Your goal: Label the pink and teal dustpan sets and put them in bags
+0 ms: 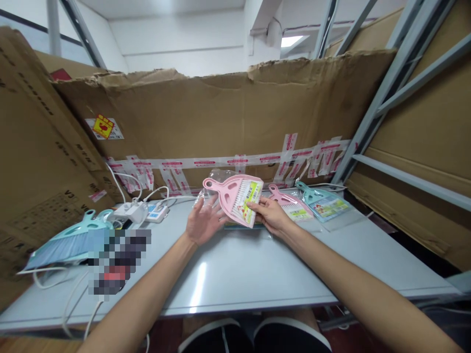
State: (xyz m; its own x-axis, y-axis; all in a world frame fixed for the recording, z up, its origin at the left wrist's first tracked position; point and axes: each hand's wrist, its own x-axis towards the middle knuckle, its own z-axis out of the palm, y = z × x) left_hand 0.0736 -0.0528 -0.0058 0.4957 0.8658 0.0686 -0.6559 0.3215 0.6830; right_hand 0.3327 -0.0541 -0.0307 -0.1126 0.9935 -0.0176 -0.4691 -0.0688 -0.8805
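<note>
A pink dustpan with a white-bristled brush and a yellow-green label (230,193) is held up above the middle of the table, tilted, its ring handle pointing left. My right hand (273,215) grips its lower right corner, thumb on the label. Close to its left side, my left hand (206,220) has its palm up and fingers spread. Clear plastic film (217,176) shows behind the handle and by the left fingers; whether the left hand touches it I cannot tell. Beneath the held set a flat item is mostly hidden.
Right of my hands lie a bagged pink dustpan set (290,203) and a bagged teal one (326,201). At the left are a teal dustpan with blue brush (73,238), a power strip (157,212), white cables and a blurred dark object (119,262). Cardboard (221,117) walls the back.
</note>
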